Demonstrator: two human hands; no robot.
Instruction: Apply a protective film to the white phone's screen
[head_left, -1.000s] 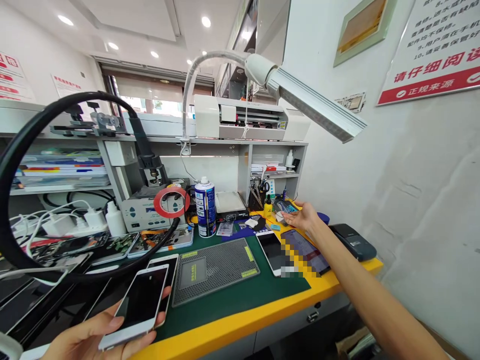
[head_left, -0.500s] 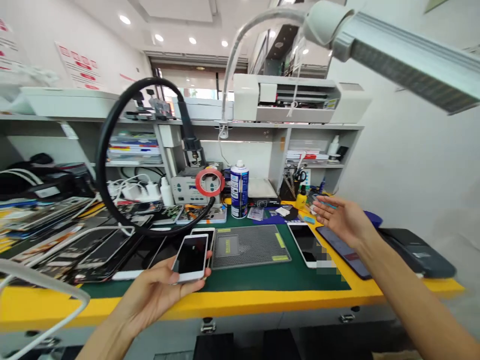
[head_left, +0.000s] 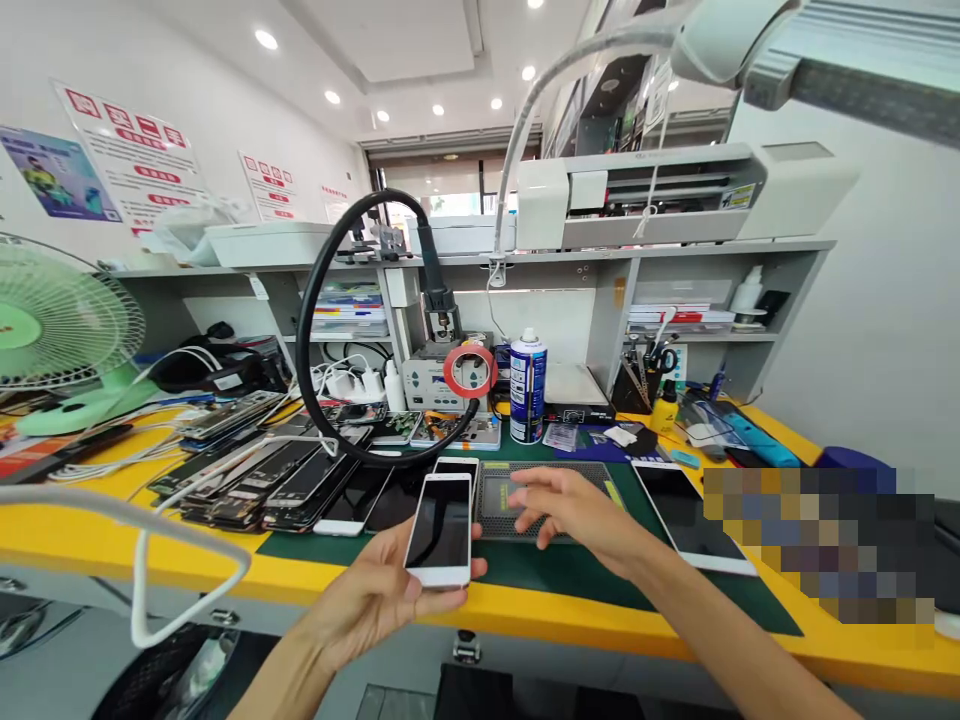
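Observation:
A white-framed smartphone (head_left: 441, 525) with a dark screen rests upright-tilted in my left hand (head_left: 375, 578), gripped along its edges near the front of the bench. To its right, my right hand (head_left: 564, 508) hovers over a grey perforated mat (head_left: 491, 527), fingers spread and bent with nothing in them. Behind the held phone, another white-framed phone (head_left: 457, 466) lies partly hidden. A larger white-framed device (head_left: 686, 515) with a dark screen lies on the green work mat (head_left: 592, 575), to the right of my right hand.
Stacked phone parts (head_left: 247, 490) cover the left side. A black hose (head_left: 306, 330) loops above them, beside a red tape roll (head_left: 470, 372) and a blue spray can (head_left: 528, 390). A white lamp arm (head_left: 525, 110) arches overhead. A green fan (head_left: 67, 320) stands far left.
My right hand has moved left from the bench's right side to over the perforated mat, nearer the held phone. The view has shifted left, bringing the fan into sight.

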